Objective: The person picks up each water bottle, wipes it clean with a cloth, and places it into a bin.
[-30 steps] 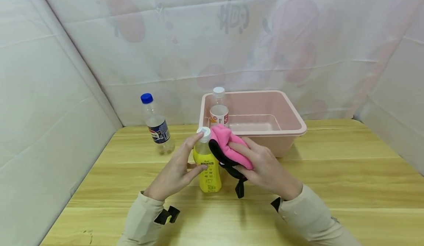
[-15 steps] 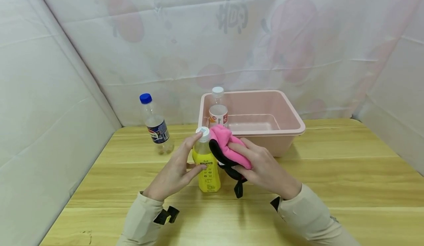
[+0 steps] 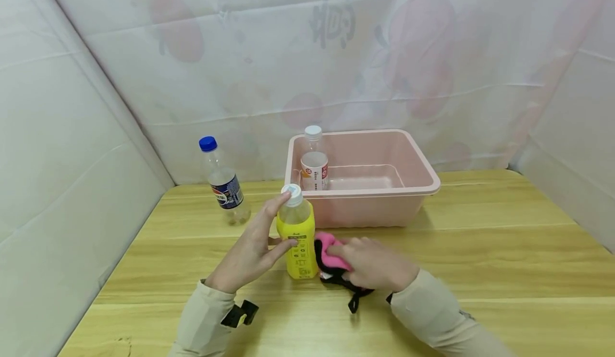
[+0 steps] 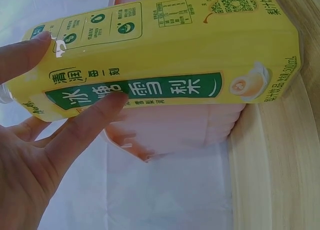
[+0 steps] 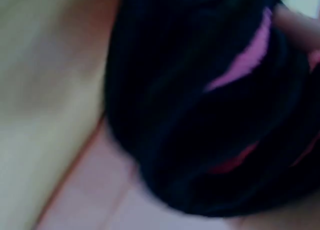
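Observation:
A yellow-labelled drink bottle (image 3: 300, 255) with a white cap stands upright on the wooden table. My left hand (image 3: 247, 253) holds it from the left, one finger up at the cap and the thumb on the label. In the left wrist view the bottle's (image 4: 170, 59) green name panel lies under a fingertip. My right hand (image 3: 379, 263) grips a bunched pink cloth (image 3: 328, 240) with black edging, against the bottle's lower right side. Close up in the right wrist view, the dark, blurred folds of the cloth (image 5: 165, 115) hide most of the fingers.
Behind the bottle stands a pink plastic basin (image 3: 370, 207). A clear bottle (image 3: 314, 178) with a white cap is inside its left end. To the left, a blue-capped cola bottle (image 3: 228, 194) stands on the table (image 3: 480, 250). White curtains (image 3: 269, 69) enclose the back and sides.
My right hand has moved the cloth down from near the bottle's neck to its lower right side. The left hand keeps its hold, and the bottle stays in place.

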Action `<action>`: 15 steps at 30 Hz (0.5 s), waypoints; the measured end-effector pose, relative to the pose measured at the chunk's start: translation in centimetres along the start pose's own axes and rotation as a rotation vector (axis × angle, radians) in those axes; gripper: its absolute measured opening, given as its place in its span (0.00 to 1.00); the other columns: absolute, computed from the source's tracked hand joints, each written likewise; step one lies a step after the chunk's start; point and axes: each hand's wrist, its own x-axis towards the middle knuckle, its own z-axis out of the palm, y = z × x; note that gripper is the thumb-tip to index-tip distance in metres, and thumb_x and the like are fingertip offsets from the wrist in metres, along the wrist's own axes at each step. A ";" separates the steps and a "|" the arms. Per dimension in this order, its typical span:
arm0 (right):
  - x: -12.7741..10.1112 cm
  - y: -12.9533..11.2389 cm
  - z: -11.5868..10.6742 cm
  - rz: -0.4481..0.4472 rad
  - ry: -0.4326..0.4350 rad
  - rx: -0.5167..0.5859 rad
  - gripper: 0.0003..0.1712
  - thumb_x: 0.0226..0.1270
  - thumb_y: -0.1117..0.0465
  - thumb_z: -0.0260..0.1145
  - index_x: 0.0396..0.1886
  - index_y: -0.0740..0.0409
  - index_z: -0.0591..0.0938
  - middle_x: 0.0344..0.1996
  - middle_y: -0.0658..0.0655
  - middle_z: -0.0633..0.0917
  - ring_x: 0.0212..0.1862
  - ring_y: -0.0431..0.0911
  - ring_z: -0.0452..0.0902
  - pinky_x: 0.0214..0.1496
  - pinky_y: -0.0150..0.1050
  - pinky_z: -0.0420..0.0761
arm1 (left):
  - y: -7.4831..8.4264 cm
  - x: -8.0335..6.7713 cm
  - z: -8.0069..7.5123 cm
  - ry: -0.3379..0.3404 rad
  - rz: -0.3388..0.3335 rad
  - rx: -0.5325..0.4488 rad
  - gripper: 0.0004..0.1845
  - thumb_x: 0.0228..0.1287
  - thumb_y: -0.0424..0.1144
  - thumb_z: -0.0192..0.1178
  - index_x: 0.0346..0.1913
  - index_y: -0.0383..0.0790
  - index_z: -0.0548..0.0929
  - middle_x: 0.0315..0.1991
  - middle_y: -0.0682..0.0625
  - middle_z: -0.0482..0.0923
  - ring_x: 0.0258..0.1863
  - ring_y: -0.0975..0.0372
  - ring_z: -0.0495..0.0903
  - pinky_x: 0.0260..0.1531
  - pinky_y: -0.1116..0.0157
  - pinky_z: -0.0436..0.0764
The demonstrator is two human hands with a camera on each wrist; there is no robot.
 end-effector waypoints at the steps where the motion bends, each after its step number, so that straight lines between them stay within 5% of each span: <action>1: 0.0 0.0 0.2 0.005 -0.036 -0.006 0.21 0.52 0.72 0.74 0.46 0.57 0.82 0.31 0.49 0.79 0.27 0.40 0.71 0.29 0.35 0.77 | 0.0 0.0 0.0 0.000 0.001 0.005 0.49 0.61 0.21 0.67 0.78 0.45 0.51 0.73 0.33 0.59 0.63 0.40 0.71 0.38 0.66 0.88; 15: 0.1 0.1 0.5 0.020 -0.071 -0.008 0.19 0.52 0.72 0.76 0.43 0.55 0.83 0.29 0.47 0.76 0.25 0.38 0.68 0.26 0.32 0.72 | 0.1 0.0 0.0 0.005 0.001 0.008 0.49 0.60 0.20 0.67 0.78 0.44 0.51 0.72 0.34 0.60 0.62 0.41 0.72 0.38 0.67 0.87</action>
